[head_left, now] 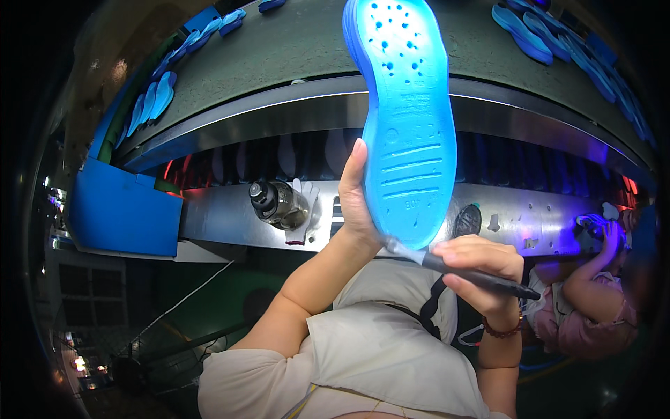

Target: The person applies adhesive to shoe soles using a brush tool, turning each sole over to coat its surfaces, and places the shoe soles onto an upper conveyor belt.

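Gripping, with the left hand [357, 199], the left edge of the blue sole [412, 157]; pinching, in the right hand [492, 276], a dark-handled brush [481, 279]. Extending lengthwise away, heel nearest; left alongside, right below, brush tip at the heel, contact uncertain. Bearing moulded lettering mid-length and by the heel. Beyond, on the metal ledge [223, 216], a dark-capped bottle [287, 206]; farther, on the belt [279, 80], more blue soles [523, 35].

A blue shoe sole [412, 153] is gripped at its edge by the left hand [357, 199]; a dark-handled brush [502, 283] is held in the right hand [499, 260], its tip placed at the sole's lower end; a capped bottle [285, 206] is set on a metal ledge [216, 216] to the left
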Tool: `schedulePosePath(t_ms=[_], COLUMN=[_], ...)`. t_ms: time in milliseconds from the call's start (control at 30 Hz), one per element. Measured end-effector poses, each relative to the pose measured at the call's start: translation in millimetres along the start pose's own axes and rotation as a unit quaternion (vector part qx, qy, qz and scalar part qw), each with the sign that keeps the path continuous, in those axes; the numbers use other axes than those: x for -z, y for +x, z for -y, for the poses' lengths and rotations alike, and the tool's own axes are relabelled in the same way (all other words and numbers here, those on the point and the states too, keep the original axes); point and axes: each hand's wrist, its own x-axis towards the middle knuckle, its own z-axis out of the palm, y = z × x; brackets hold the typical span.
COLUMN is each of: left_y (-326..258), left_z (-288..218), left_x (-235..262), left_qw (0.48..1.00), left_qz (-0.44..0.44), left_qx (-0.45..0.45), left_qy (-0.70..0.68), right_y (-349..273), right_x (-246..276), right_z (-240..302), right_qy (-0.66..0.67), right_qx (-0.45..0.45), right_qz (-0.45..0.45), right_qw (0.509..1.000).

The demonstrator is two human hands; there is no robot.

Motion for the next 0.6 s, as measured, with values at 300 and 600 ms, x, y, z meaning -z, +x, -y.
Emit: schedulePosePath(t_ms=[300,600], left_y=[6,18], left_z=[-8,-4], left_x=[-5,-7], left_qw=[0.998,0.996], left_qz=[0.022,0.03], left_qx=[0.048,0.085], left_qy=[0.04,0.02], right_y=[4,10], right_x=[18,13], right_z=[-2,-3], right_qy=[0.147,-0.049], right_qx=[-0.094,-0.024], right_qz=[-0.09,0.015], right_qw=[0.981,0.998])
